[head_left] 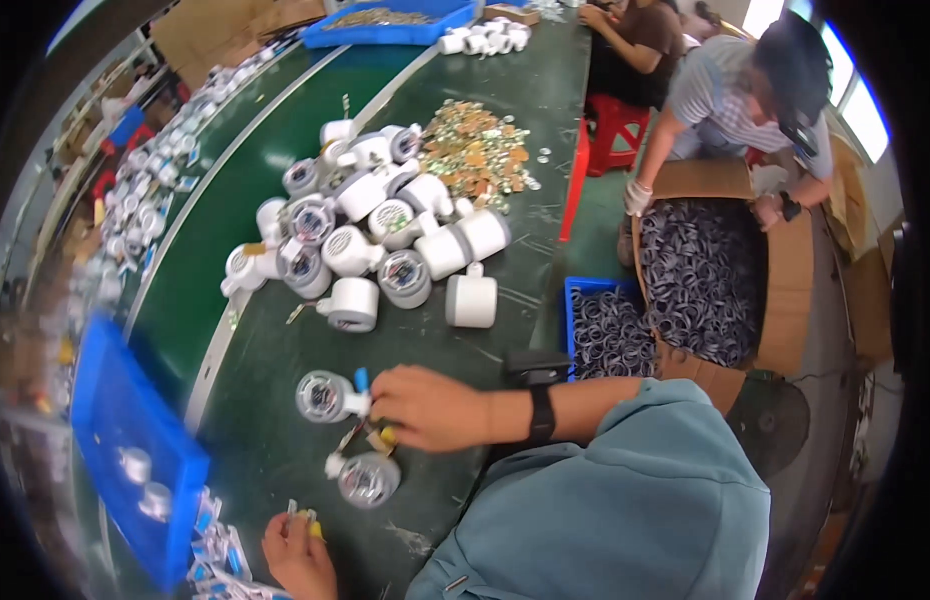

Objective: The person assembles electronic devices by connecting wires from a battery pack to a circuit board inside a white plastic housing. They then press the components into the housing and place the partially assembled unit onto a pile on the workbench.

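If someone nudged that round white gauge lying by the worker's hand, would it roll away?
Probably not: the round white gauge lies face up on the green table, so it would likely slide. On edge, its round body might roll. The glassy face looks breakable.

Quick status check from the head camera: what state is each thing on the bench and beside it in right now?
Left hand: pinching a small yellow piece.
Right hand: closed over small parts, touching a round gauge.
Round gauge: lying face up by the right hand.
Second gauge: lying face up, untouched.
White gauge pile: heaped, facing mixed ways.
Cardboard box: open, holding dark rings.
Blue crate: open, holding rings.
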Demonstrator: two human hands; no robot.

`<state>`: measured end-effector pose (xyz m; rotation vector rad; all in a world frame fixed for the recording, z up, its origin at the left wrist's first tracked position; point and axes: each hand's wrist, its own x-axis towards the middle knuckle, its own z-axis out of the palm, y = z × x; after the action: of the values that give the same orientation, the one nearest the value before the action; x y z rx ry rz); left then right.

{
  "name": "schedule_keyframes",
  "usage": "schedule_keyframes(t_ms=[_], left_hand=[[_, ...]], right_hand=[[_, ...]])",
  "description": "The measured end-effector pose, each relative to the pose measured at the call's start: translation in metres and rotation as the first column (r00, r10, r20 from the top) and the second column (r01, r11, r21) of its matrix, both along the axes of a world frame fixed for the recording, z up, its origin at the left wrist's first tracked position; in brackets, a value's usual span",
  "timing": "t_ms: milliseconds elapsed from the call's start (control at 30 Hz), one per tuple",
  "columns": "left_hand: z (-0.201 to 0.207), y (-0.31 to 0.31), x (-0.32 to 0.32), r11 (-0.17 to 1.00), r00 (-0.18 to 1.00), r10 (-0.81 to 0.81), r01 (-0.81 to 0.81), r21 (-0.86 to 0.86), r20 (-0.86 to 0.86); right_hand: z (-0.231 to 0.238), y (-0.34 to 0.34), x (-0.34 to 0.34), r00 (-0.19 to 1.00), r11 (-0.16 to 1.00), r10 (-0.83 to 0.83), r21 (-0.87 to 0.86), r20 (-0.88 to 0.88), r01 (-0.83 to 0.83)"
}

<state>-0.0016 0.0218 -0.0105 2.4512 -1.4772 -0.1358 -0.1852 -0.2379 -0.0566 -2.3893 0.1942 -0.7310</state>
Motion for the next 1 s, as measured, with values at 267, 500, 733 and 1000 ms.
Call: schedule_keyframes(t_ms=[267, 500, 733, 1000], left_hand=[[-0.007, -0.019, -0.002, 0.952, 0.956, -0.133, 0.197, -0.235, 0.263], [-0.022, -0.020, -0.015, 0.947, 0.989, -0.104, 0.130, -0.294, 0.104], [-0.033, -0.001, -0.002, 0.947, 0.998, -0.066, 0.070, -0.314, 0.025], [-0.025, 0.006, 0.006, 0.945, 0.990, -0.139, 0.129, -0.301, -0.009]], right_hand=[[-0.013, 0.045, 0.020, 0.989, 0.987, 0.147, 0.057, 0.022, -0.148], [-0.009, 0.048, 0.019, 0.974, 0.974, 0.225, -0.025, 0.037, -0.224], [-0.027, 0.052, 0.030, 0.980, 0.975, 0.194, -0.120, 0.034, -0.189], [-0.032, 0.051, 0.031, 0.976, 0.975, 0.192, -0.131, 0.099, -0.179]])
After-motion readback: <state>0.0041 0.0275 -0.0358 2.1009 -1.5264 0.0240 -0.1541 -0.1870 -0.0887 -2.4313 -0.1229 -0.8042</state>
